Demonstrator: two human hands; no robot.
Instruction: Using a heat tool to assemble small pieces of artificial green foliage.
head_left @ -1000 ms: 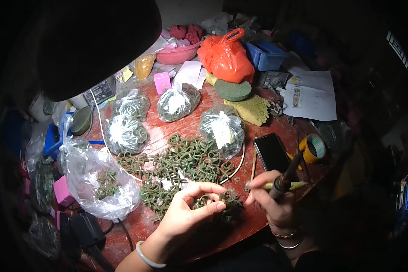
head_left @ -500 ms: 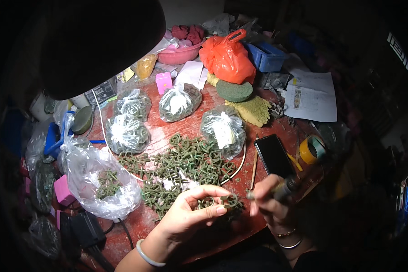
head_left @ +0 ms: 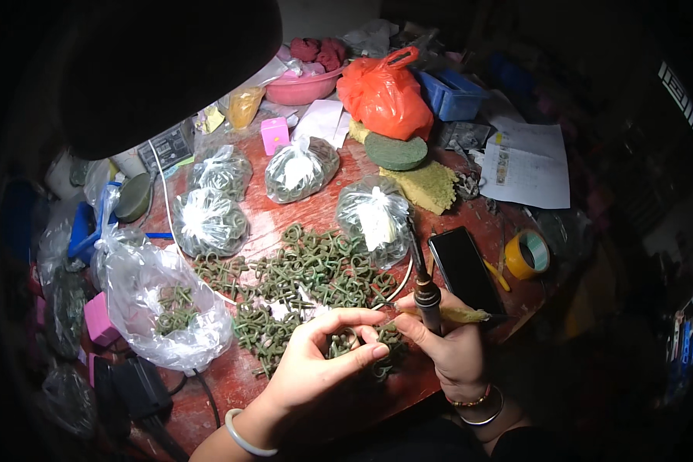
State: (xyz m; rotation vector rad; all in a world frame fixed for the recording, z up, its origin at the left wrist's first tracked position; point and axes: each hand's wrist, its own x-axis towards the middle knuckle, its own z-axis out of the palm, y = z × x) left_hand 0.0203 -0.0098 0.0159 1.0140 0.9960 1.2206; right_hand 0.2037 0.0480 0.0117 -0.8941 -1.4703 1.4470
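Observation:
My left hand (head_left: 316, 366) pinches a small green wire coil (head_left: 345, 339) at the near edge of the red table (head_left: 470, 212), with a bangle on its wrist. Just right of it, my right hand (head_left: 453, 350) grips a dark soldering iron (head_left: 426, 292), which stands almost upright with its lower end close to the coil. A yellowish strip (head_left: 462, 314) lies across the right hand's fingers. A heap of loose green coils (head_left: 308, 269) is spread right behind both hands.
Several knotted clear bags of coils (head_left: 208, 219) stand behind the heap, and an open bag (head_left: 158, 300) is at the left. A black phone (head_left: 463, 268), yellow tape roll (head_left: 527, 254), orange bag (head_left: 383, 92), pink bowl (head_left: 304, 86), blue tray (head_left: 450, 92) and papers (head_left: 527, 162) sit right and back.
The soldering iron has swung from leaning toward the tape roll to nearly upright over the coil. The left hand's fingers have closed tighter on the coil.

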